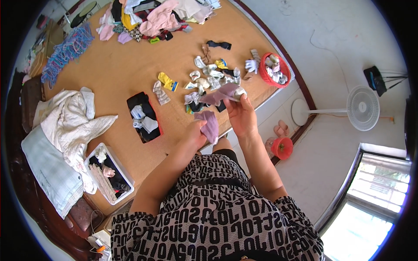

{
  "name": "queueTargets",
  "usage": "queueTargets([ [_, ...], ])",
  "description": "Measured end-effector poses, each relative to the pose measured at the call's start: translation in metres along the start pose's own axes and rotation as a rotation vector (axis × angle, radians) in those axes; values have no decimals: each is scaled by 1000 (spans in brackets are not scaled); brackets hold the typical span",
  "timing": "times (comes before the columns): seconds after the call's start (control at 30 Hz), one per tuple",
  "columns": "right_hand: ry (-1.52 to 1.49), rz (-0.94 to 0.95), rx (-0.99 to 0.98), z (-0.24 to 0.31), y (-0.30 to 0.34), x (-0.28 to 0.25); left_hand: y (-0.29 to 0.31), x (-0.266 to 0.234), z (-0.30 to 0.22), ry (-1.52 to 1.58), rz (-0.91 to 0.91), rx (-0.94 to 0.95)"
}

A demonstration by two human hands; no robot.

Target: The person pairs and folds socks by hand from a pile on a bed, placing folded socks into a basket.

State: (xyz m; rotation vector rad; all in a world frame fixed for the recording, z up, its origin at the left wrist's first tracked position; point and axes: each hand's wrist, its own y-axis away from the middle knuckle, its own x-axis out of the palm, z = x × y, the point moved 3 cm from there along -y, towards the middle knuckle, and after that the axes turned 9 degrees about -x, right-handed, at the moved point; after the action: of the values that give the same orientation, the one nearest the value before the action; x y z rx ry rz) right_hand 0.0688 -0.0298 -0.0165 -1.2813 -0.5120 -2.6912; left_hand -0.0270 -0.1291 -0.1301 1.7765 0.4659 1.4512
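Observation:
My left hand (195, 134) is closed on a mauve sock (210, 125) that hangs from its fingers. In my right hand (242, 114), raised a little higher, the fingers pinch a second mauve sock (221, 94) with a pale end. Both socks are held above the near edge of the tan bed mat (126, 65). Just beyond them lies a loose heap of white, grey and black socks (213, 78). A yellow sock (167, 81) and a striped sock (161, 93) lie to its left. Nearer my left arm is a black box (142, 101) with folded white socks inside.
A red basket (285, 78) of socks stands at the mat's right edge. A clothes pile (159, 19) lies at the far side. On the left are a cream cloth (72, 113), blue hangers (69, 50) and a white bin (126, 193). A fan (361, 108) stands right.

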Motion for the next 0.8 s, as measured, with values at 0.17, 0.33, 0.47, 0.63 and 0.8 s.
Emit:
queueTargets([
  [0.17, -216, 8, 63, -5, 9, 7, 4, 19, -3, 47, 94, 87],
  [0.33, 33, -217, 231, -28, 36, -38, 17, 38, -17, 208, 235, 131],
  [0.47, 278, -187, 210, -28, 51, -54, 25, 45, -26, 207, 449, 179],
  [0.63, 624, -191, 309, -23, 57, -51, 29, 55, -25, 19, 380, 239],
  [0.8, 586, -143, 309, -16, 49, -46, 20, 46, -22, -61, 309, 249],
])
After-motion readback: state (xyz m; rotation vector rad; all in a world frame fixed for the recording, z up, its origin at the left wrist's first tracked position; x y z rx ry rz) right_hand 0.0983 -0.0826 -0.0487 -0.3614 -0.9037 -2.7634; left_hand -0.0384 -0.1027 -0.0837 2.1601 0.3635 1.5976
